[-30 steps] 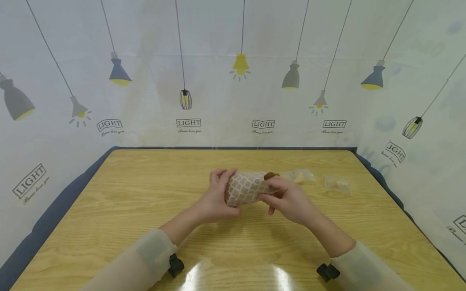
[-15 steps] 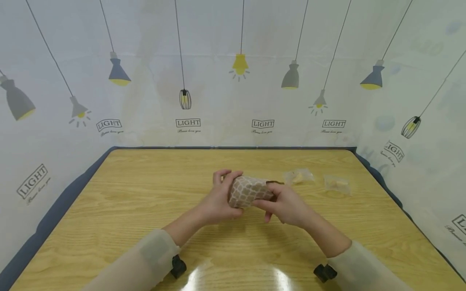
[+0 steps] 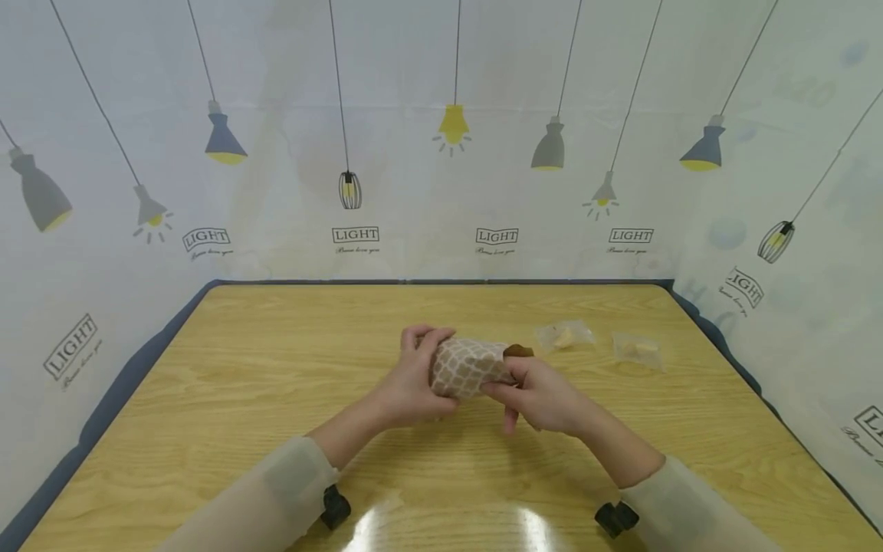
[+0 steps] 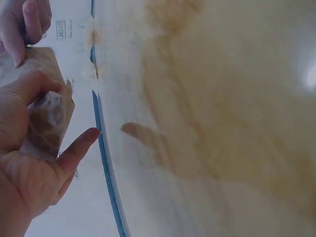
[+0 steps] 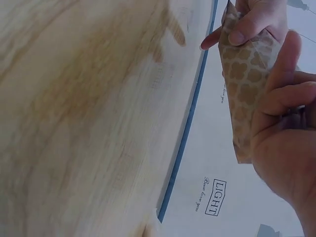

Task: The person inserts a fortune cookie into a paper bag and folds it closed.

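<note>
Your left hand grasped the paper bag at its left end, fingers over the far side, thumb along the near lower side. Your right hand pinched the same bag at its right end, thumb on the near face, another finger at the mouth, where plain brown paper showed. Neither hand was released. Bag: tan with white lattice print, lying sideways between both hands, held up off the table, around mid-width. Its contents couldn't be made out. Both wrist views also had the two hands on the bag, one at each end.

Beyond the right hand, toward the far right, two clear packets lay flat on the tabletop, apart from each other: the nearer packet and the outer packet, each with something pale yellow inside. You wore cream sleeves, with small black devices at the cuffs. Dark blue edging ran along the table's far edge; behind it stood a white backdrop printed with hanging lamps and "LIGHT" labels.
</note>
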`<state>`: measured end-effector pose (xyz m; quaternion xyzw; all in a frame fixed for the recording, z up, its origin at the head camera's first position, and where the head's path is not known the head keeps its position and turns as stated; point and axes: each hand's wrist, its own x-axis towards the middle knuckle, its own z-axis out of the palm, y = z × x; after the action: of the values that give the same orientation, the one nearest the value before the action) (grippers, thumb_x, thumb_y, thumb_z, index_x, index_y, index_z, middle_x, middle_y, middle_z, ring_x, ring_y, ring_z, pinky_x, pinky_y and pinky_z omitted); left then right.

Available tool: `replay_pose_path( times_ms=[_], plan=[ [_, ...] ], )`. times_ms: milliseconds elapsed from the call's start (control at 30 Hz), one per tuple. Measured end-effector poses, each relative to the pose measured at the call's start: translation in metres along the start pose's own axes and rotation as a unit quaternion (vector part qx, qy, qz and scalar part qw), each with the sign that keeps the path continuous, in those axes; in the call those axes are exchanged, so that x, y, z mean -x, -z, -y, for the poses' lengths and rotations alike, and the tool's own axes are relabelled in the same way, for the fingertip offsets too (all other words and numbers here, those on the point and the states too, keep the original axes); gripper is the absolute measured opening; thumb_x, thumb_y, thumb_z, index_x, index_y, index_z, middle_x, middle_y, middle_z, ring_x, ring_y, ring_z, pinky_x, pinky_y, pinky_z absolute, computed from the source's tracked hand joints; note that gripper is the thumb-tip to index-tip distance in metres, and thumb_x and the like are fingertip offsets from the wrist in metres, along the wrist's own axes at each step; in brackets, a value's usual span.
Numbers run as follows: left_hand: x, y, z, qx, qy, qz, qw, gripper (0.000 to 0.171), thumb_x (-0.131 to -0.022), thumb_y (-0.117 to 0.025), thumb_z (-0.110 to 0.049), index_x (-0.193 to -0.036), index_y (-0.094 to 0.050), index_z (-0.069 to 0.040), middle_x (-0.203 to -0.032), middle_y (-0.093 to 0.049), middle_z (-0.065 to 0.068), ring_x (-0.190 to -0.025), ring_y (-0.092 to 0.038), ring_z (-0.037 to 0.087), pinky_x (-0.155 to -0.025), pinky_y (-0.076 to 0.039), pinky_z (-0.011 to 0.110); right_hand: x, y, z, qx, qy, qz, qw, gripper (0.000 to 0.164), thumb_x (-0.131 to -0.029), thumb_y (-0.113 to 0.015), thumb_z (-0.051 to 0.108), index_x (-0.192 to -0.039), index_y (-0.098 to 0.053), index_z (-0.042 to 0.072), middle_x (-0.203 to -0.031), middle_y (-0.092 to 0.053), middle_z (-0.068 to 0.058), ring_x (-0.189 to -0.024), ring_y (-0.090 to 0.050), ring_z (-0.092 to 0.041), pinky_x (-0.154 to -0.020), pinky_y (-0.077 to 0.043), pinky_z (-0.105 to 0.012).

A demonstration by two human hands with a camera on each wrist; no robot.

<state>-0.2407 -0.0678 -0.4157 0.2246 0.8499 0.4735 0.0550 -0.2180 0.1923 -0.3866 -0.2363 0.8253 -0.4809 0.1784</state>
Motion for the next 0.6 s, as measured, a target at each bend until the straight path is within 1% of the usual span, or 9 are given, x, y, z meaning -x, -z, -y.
replay_pose_path(
  times_ms=[67,133,200,233,333,400,467,567,600],
  plan=[
    [0.001,0.001,0.002,0.003,0.007,0.001,1.0000,0.108,-0.077,-0.094,-0.006,-0.168,-0.037,-0.020,-0.165,-0.016,0.015,-0.144,-0.042,0.037,-0.117,-0.049,0.059,0.001,0.002,-0.001,-0.006,0.002,0.011,1.000,0.026,-0.114,-0.060,0.021,-0.130,-0.071,0.003,-0.071,-0.073,-0.010,-0.046,-0.060,-0.019,-0.040,-0.041,-0.024],
    [0.001,0.002,0.003,-0.003,0.008,0.006,0.9999,0.109,-0.077,-0.095,-0.009,-0.169,-0.036,-0.019,-0.165,-0.016,0.015,-0.144,-0.042,0.037,-0.118,-0.049,0.059,0.002,0.004,-0.003,-0.010,0.005,0.018,1.000,0.028,-0.115,-0.057,0.021,-0.132,-0.071,0.002,-0.070,-0.074,-0.011,-0.043,-0.054,-0.014,-0.041,-0.041,-0.024],
    [0.001,0.003,0.004,-0.014,-0.004,0.018,0.9997,0.115,-0.076,-0.097,-0.010,-0.171,-0.032,-0.018,-0.168,-0.014,0.016,-0.149,-0.039,0.039,-0.120,-0.046,0.061,0.002,0.005,-0.004,-0.013,0.009,0.019,1.000,0.029,-0.116,-0.055,0.019,-0.133,-0.070,0.000,-0.075,-0.076,-0.015,-0.042,-0.052,-0.012,-0.041,-0.042,-0.026],
    [0.002,0.002,0.004,-0.026,-0.012,0.024,0.9993,0.119,-0.076,-0.097,-0.011,-0.173,-0.029,-0.019,-0.170,-0.013,0.016,-0.151,-0.037,0.040,-0.121,-0.045,0.062,0.002,0.006,-0.004,-0.013,0.008,0.016,1.000,0.029,-0.116,-0.054,0.018,-0.133,-0.069,0.001,-0.078,-0.077,-0.019,-0.043,-0.053,-0.013,-0.041,-0.043,-0.027],
    [0.001,0.000,0.005,-0.055,-0.036,0.041,0.9970,0.126,-0.075,-0.099,-0.012,-0.175,-0.023,-0.024,-0.172,-0.011,0.016,-0.154,-0.032,0.040,-0.122,-0.044,0.062,0.002,0.007,-0.002,-0.009,0.010,0.003,1.000,0.029,-0.117,-0.053,0.017,-0.135,-0.068,0.000,-0.098,-0.080,-0.026,-0.053,-0.067,-0.025,-0.042,-0.046,-0.031],
    [0.002,0.000,0.005,-0.061,-0.043,0.045,0.9962,0.126,-0.075,-0.098,-0.011,-0.174,-0.023,-0.028,-0.170,-0.012,0.016,-0.153,-0.032,0.039,-0.120,-0.045,0.062,0.003,0.009,-0.001,0.000,0.011,-0.005,1.000,0.029,-0.116,-0.053,0.017,-0.136,-0.068,0.001,-0.108,-0.079,-0.029,-0.062,-0.072,-0.035,-0.043,-0.048,-0.034],
    [0.002,0.001,0.005,-0.054,-0.040,0.042,0.9968,0.123,-0.074,-0.096,-0.010,-0.173,-0.026,-0.030,-0.166,-0.014,0.016,-0.148,-0.035,0.038,-0.117,-0.048,0.061,0.003,0.011,-0.001,0.012,0.016,-0.008,1.000,0.030,-0.116,-0.055,0.017,-0.137,-0.069,0.002,-0.108,-0.079,-0.028,-0.065,-0.074,-0.039,-0.043,-0.050,-0.035],
    [0.002,0.005,0.006,-0.041,-0.040,0.036,0.9977,0.121,-0.073,-0.095,-0.009,-0.172,-0.028,-0.028,-0.161,-0.016,0.017,-0.144,-0.037,0.038,-0.117,-0.048,0.060,0.005,0.016,-0.001,0.033,0.016,-0.007,0.999,0.029,-0.115,-0.058,0.019,-0.136,-0.072,0.005,-0.094,-0.079,-0.025,-0.063,-0.073,-0.038,-0.044,-0.051,-0.036],
    [0.002,0.006,0.008,-0.039,-0.041,0.035,0.9977,0.122,-0.072,-0.095,-0.009,-0.172,-0.027,-0.027,-0.160,-0.016,0.017,-0.143,-0.037,0.038,-0.117,-0.048,0.060,0.006,0.017,-0.002,0.038,0.019,-0.006,0.999,0.029,-0.114,-0.059,0.018,-0.135,-0.073,0.005,-0.092,-0.079,-0.024,-0.063,-0.073,-0.036,-0.045,-0.052,-0.036]
  ],
)
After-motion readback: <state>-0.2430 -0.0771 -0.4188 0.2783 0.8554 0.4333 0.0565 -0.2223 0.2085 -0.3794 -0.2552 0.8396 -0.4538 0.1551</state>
